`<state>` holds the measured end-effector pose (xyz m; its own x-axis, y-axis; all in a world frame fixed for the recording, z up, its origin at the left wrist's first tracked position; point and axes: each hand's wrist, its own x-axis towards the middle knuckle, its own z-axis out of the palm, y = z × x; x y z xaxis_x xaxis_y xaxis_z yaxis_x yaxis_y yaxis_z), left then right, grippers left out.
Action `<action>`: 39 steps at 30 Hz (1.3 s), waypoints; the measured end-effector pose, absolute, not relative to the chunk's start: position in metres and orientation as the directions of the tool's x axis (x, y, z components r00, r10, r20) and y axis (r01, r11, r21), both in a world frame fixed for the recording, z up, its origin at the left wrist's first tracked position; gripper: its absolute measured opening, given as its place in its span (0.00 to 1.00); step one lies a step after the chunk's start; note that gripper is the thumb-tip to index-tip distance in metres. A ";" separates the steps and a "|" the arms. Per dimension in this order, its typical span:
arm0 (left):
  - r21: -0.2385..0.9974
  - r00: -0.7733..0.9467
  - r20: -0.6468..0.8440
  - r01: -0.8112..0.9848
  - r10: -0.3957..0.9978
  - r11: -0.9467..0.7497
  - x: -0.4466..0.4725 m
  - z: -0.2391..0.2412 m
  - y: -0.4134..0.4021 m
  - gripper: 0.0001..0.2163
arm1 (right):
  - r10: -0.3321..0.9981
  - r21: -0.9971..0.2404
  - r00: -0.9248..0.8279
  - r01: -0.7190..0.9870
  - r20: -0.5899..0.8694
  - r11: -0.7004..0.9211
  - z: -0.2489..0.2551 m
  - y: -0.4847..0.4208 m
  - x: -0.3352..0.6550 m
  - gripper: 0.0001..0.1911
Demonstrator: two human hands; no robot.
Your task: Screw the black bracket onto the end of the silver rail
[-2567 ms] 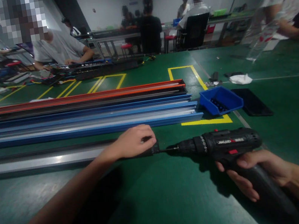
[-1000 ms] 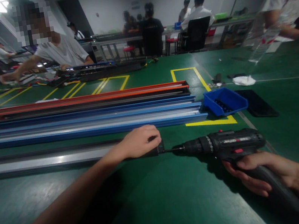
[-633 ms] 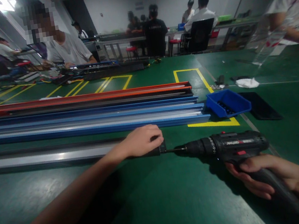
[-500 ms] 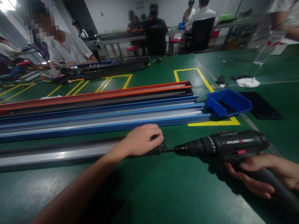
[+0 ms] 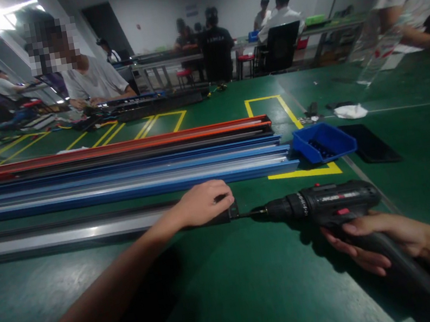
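Observation:
My left hand (image 5: 205, 203) is closed over the right end of a long metal rail (image 5: 87, 233), silver along its middle with black edges. A black end piece (image 5: 233, 211) shows just past my fingers. My right hand (image 5: 371, 244) is wrapped around the handle of a black cordless drill (image 5: 340, 199) with red details. The drill lies level, and its long thin bit (image 5: 253, 213) points left and meets the end piece. Whether the bit sits in a screw is too small to tell. My left fingertips are partly hidden from view.
Beyond the rail lie blue rails (image 5: 129, 189) and an orange-edged rail (image 5: 153, 138). A blue bin (image 5: 325, 142) with small dark parts stands right of them, beside a flat black object (image 5: 372, 143). A clear bottle (image 5: 379, 56) stands farther back. People sit across the table.
The view has tilted and shifted slightly. Both hands, the drill and the rail keep nearly the same places relative to each other, with the bit still at the rail's end.

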<state>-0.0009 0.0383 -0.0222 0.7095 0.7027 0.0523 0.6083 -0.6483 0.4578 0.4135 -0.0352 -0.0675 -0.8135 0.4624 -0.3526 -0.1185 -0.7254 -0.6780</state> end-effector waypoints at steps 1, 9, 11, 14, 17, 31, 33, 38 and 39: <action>0.460 0.710 0.050 0.608 0.703 -0.647 -0.001 -0.022 0.038 0.16 | 0.464 -0.679 -0.809 -0.113 -0.361 -0.725 -0.067 -0.035 0.413 0.16; 0.455 0.719 0.055 0.600 0.693 -0.658 -0.001 -0.023 0.039 0.16 | 0.482 -0.694 -0.802 -0.121 -0.354 -0.710 -0.068 -0.037 0.414 0.16; 0.459 0.718 0.054 0.599 0.694 -0.656 -0.001 -0.022 0.039 0.16 | 0.492 -0.697 -0.798 -0.130 -0.349 -0.705 -0.070 -0.037 0.414 0.16; 0.462 0.716 0.056 0.599 0.696 -0.654 -0.001 -0.021 0.038 0.16 | 0.493 -0.703 -0.800 -0.131 -0.342 -0.699 -0.071 -0.037 0.414 0.17; 0.457 0.720 0.058 0.597 0.692 -0.659 -0.001 -0.021 0.038 0.16 | 0.487 -0.706 -0.809 -0.132 -0.329 -0.696 -0.070 -0.038 0.413 0.17; 0.451 0.719 0.057 0.600 0.692 -0.661 -0.002 -0.026 0.041 0.17 | 0.536 -0.688 -0.762 -0.168 -0.363 -0.706 -0.065 -0.041 0.408 0.14; 0.451 0.721 0.060 0.597 0.690 -0.663 -0.002 -0.026 0.041 0.16 | 0.539 -0.686 -0.759 -0.172 -0.365 -0.707 -0.064 -0.042 0.408 0.13; 0.437 0.718 0.059 0.607 0.694 -0.664 0.000 -0.023 0.040 0.17 | 0.539 -0.691 -0.762 -0.172 -0.359 -0.702 -0.062 -0.042 0.406 0.12; 0.434 0.716 0.057 0.609 0.695 -0.663 0.000 -0.023 0.039 0.17 | 0.539 -0.693 -0.762 -0.169 -0.359 -0.700 -0.063 -0.042 0.407 0.12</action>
